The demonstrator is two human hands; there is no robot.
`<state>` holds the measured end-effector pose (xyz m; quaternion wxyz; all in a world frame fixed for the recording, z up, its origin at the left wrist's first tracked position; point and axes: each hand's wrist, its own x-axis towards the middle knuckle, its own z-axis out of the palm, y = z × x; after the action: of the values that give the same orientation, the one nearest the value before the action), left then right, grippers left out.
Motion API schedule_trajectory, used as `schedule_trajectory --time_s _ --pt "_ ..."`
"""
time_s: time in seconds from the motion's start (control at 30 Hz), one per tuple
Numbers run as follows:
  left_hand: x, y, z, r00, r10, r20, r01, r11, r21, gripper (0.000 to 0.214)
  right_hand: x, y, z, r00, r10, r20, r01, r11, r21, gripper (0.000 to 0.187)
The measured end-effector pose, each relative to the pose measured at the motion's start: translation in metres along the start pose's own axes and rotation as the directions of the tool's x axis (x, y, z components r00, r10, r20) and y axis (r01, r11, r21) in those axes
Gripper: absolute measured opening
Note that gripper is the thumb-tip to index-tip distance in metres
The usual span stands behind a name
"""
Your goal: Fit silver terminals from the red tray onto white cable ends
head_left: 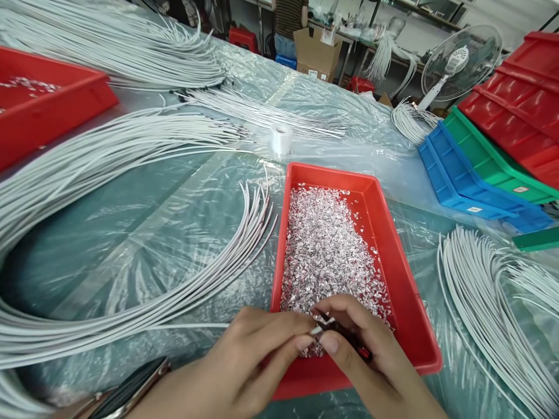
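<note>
Both my hands meet over the near end of a red tray (402, 279) filled with several small shiny metal pieces (325, 250). My left hand (244, 366) pinches the end of a white cable (196, 326) between thumb and fingers. My right hand (371, 361) is closed in a pinch against that cable end, where thin red and dark wires show; any small metal piece in its fingertips is too small to make out. A curved bundle of white cables (209, 273) lies left of the tray.
Large bundles of white cables (87, 157) cover the plastic-sheeted table at left, more cables (489, 302) at right. Another red tray (48, 110) sits far left. Stacked blue, green and red trays (489, 169), a tape roll (281, 138) and a fan (458, 64) stand beyond.
</note>
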<state>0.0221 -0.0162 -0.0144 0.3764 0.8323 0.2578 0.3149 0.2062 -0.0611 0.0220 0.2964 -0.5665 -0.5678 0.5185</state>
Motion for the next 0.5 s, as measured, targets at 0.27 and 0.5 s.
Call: schedule_trajectory --time_s 0.27,0.5 --pt "-0.006 -0.002 -0.004 0.974 -0.223 -0.035 0.211 0.953 -0.217 0.017 0.009 0.009 -0.012 0.990 0.025 -0.141 -0.029 0.999 -0.031 0.021" --pt "-0.015 -0.006 0.001 0.960 -0.278 0.041 0.279 0.925 -0.257 0.022 0.004 0.006 -0.008 0.947 -0.244 -0.208 0.238 0.970 -0.055 0.028"
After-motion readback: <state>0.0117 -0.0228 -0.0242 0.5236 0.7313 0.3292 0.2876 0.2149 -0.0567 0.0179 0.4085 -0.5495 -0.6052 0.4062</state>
